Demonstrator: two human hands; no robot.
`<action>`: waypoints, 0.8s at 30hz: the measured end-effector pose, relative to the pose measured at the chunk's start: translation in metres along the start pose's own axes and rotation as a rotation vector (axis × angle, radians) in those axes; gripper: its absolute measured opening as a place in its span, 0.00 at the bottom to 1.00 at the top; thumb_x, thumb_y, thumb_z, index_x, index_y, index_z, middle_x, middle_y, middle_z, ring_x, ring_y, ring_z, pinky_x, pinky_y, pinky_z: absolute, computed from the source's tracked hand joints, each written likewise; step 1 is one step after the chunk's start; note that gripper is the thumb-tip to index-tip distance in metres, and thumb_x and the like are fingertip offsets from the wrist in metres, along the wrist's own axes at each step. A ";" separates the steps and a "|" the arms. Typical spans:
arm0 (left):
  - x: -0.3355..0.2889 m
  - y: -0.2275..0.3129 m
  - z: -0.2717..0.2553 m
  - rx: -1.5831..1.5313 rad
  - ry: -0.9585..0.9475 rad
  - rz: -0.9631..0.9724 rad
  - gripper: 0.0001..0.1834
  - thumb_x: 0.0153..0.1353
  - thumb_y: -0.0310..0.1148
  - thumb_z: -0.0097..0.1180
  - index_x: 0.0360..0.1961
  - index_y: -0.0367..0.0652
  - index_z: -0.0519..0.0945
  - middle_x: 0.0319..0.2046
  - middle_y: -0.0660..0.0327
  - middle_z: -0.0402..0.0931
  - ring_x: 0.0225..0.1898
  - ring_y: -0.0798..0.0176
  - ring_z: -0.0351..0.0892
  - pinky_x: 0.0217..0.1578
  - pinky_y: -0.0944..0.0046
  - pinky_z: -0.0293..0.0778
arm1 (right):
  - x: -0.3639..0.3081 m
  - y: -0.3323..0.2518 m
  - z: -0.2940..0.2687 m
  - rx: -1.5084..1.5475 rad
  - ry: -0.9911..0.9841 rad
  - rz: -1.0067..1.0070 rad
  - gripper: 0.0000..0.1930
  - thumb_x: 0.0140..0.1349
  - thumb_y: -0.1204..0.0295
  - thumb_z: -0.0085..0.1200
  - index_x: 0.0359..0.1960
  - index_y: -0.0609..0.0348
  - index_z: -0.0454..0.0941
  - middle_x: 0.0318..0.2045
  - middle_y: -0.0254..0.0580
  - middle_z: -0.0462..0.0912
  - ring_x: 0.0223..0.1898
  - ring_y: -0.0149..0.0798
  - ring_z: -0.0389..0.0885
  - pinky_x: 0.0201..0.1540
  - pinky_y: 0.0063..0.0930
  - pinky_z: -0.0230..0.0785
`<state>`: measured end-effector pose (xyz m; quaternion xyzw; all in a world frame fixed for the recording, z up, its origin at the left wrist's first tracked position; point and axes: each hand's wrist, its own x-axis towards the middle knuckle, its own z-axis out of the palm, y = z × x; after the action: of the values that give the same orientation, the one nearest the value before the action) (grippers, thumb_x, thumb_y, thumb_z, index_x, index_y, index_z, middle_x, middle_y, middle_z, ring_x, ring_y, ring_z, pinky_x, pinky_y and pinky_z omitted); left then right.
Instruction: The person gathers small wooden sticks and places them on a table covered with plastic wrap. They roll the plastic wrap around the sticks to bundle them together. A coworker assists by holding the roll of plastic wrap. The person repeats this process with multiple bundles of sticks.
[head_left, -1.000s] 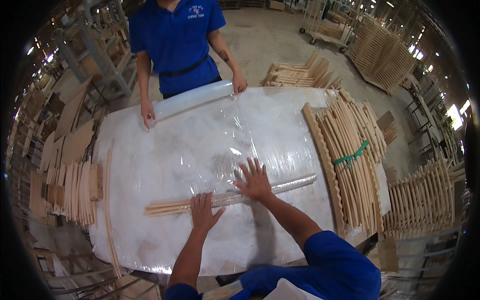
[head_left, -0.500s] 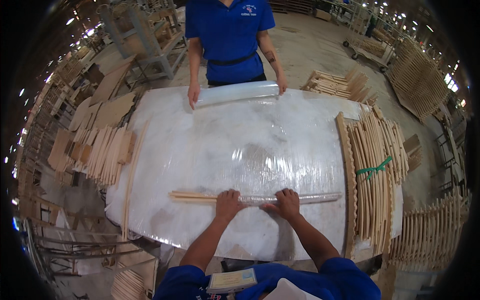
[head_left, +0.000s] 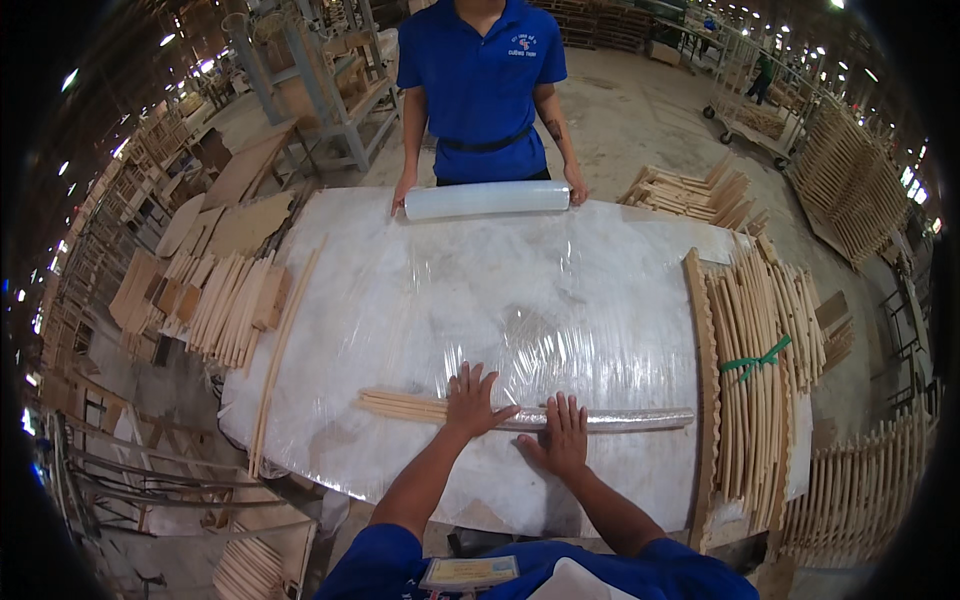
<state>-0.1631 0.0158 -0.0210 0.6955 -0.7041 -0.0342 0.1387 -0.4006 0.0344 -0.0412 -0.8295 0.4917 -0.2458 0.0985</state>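
Note:
A bundle of thin wooden sticks (head_left: 405, 405) lies crosswise near the table's front side, its right part wrapped in clear plastic film (head_left: 640, 419). My left hand (head_left: 472, 400) lies over the bundle where bare wood meets film, fingers spread. Flat on the wrapped part rests my right hand (head_left: 562, 437), its fingers stretched away from me. From the bundle a clear sheet of film (head_left: 490, 300) runs over the tabletop to a large film roll (head_left: 487, 200) at the far edge. A co-worker in a blue shirt (head_left: 480, 90) holds that roll at both ends.
On the table's right lie many sticks (head_left: 740, 400) tied with a green ribbon (head_left: 756, 360), beside a wavy-edged wooden strip (head_left: 702, 390). A long thin stick (head_left: 285, 360) lies along the left side, near a stack of wooden pieces (head_left: 225, 305). A wheeled rack (head_left: 755, 120) stands far right.
My hands have gone from gripping the bundle to lying spread over it. The co-worker's roll now sits level, where it was tilted before. The whole view has shifted slightly.

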 end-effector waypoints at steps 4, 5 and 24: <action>0.025 -0.013 0.002 -0.264 0.032 -0.100 0.43 0.64 0.67 0.65 0.67 0.43 0.78 0.66 0.50 0.72 0.70 0.40 0.69 0.70 0.37 0.65 | 0.045 0.015 0.007 -0.066 -0.003 -0.005 0.51 0.66 0.34 0.61 0.79 0.60 0.65 0.79 0.66 0.62 0.81 0.75 0.54 0.79 0.77 0.42; 0.023 -0.018 0.005 -0.265 0.076 -0.114 0.42 0.63 0.66 0.66 0.66 0.42 0.78 0.65 0.50 0.72 0.68 0.40 0.69 0.70 0.37 0.66 | 0.063 0.017 0.009 -0.114 -0.005 0.005 0.51 0.66 0.33 0.61 0.79 0.58 0.65 0.80 0.66 0.61 0.81 0.75 0.53 0.79 0.78 0.41; 0.007 -0.025 0.002 -0.054 0.093 0.091 0.35 0.53 0.64 0.73 0.51 0.46 0.83 0.49 0.57 0.79 0.53 0.47 0.76 0.59 0.45 0.68 | 0.074 0.038 -0.004 0.012 -0.050 -0.156 0.28 0.56 0.45 0.75 0.49 0.51 0.84 0.48 0.43 0.82 0.51 0.51 0.80 0.54 0.48 0.72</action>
<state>-0.1392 0.0078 -0.0278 0.6596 -0.7267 -0.0143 0.1916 -0.4028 -0.0482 -0.0302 -0.8707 0.4213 -0.2349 0.0963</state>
